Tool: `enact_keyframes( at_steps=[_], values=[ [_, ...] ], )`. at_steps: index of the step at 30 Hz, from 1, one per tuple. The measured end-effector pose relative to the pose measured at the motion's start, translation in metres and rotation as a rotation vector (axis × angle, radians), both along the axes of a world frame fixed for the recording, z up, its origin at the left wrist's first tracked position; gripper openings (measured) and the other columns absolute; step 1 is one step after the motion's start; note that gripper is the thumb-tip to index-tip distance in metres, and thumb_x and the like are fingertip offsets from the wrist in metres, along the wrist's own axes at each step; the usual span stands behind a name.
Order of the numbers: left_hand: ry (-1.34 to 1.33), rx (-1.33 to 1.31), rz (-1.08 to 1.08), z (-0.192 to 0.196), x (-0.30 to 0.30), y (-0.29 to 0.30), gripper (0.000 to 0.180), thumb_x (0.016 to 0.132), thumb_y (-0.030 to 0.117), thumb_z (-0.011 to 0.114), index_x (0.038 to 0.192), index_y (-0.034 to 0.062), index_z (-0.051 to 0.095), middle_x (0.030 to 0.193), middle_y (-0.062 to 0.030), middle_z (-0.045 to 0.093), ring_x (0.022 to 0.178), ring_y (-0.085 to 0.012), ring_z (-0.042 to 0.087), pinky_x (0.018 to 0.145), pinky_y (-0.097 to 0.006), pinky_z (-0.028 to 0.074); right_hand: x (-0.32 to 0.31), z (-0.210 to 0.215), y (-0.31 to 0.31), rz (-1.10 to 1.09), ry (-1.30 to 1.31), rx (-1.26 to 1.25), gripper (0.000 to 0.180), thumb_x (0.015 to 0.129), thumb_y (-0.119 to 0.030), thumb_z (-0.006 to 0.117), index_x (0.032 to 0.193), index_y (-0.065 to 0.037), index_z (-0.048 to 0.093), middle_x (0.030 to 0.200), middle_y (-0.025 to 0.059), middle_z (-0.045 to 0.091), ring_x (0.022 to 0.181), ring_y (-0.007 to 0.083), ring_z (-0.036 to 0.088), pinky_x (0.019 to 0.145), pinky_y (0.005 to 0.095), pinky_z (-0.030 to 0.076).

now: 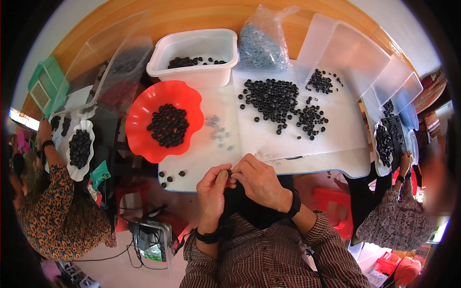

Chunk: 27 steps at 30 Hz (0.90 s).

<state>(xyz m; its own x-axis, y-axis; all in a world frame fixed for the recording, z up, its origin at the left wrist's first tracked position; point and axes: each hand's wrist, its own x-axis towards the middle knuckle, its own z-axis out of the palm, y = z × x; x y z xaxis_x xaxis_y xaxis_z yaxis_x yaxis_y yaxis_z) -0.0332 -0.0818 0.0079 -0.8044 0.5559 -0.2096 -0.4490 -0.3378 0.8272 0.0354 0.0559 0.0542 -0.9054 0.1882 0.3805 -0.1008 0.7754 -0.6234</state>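
My left hand (212,186) pinches a small dark round piece (229,173) between thumb and fingertips, just over the table's near edge. My right hand (261,185) meets it there with its fingertips closed; what they grip, if anything, is too small to make out. Left of my hands, a few loose black knobs (181,173) lie near the table's edge. Beyond them a red scalloped bowl (137,113) holds many black rounded parts. A large pile of black ring-shaped parts (271,98) and a smaller heap (312,120) lie on white paper. Tiny silvery pieces (218,129) are scattered beside the bowl.
At the back stand a white tub (192,77) with black parts and a clear bag (261,45) of small silvery pieces. Translucent bins (343,45) tilt at the right, spilling small black parts. Co-workers sit on both sides, the left one in a patterned sleeve (60,192), beside white dishes of black parts.
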Motion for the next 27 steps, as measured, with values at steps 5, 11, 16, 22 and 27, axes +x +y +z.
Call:
enact_keyframes(
  at_steps=[5,11,16,22,27],
  values=[
    [0.123,-0.037,-0.097,-0.005,0.001,-0.003,0.019,0.099,0.004,0.054,0.113,-0.0043,0.064,0.089,-0.0056,0.066,0.074,-0.0106,0.062,0.07,-0.024,0.054,0.009,0.003,0.005,0.002,-0.013,-0.019,0.009,0.082,-0.002,0.067,0.088,-0.003,0.06,0.085,0.009,0.055,0.07,0.0277,0.061,0.06,0.0358,0.052],
    [0.107,0.009,-0.28,0.0,0.003,0.01,0.02,0.1,0.007,0.054,0.114,-0.0042,0.063,0.091,-0.0064,0.066,0.076,-0.0114,0.062,0.07,-0.024,0.053,0.026,-0.008,0.015,-0.048,-0.052,-0.24,0.011,0.086,-0.009,0.068,0.089,-0.006,0.059,0.086,0.0104,0.055,0.069,0.0293,0.062,0.059,0.0379,0.052],
    [-0.101,0.159,-0.318,-0.002,0.01,0.026,0.024,0.1,0.009,0.054,0.119,-0.0038,0.062,0.097,-0.0089,0.066,0.079,-0.0132,0.061,0.069,-0.026,0.052,0.034,-0.01,0.025,-0.12,-0.041,-0.494,0.007,0.086,-0.007,0.068,0.088,-0.005,0.062,0.084,0.0102,0.058,0.068,0.0254,0.061,0.059,0.0349,0.05],
    [-0.194,0.203,-0.35,-0.002,0.015,0.04,0.024,0.099,0.009,0.055,0.117,-0.0047,0.061,0.093,-0.0104,0.064,0.077,-0.0146,0.059,0.066,-0.026,0.049,0.052,-0.012,0.082,-0.472,0.028,-0.114,0.007,0.085,0.0,0.065,0.091,-0.003,0.064,0.086,0.0112,0.058,0.073,0.0285,0.062,0.062,0.0365,0.05],
    [-0.255,0.237,-0.365,-0.003,0.016,0.044,0.022,0.1,0.01,0.053,0.116,-0.0039,0.062,0.094,-0.0092,0.065,0.077,-0.0135,0.06,0.067,-0.025,0.05,0.055,-0.021,0.115,-0.639,-0.066,0.19,0.012,0.084,0.001,0.064,0.095,-0.004,0.065,0.095,0.0091,0.058,0.078,0.029,0.063,0.063,0.0389,0.052]
  ],
)
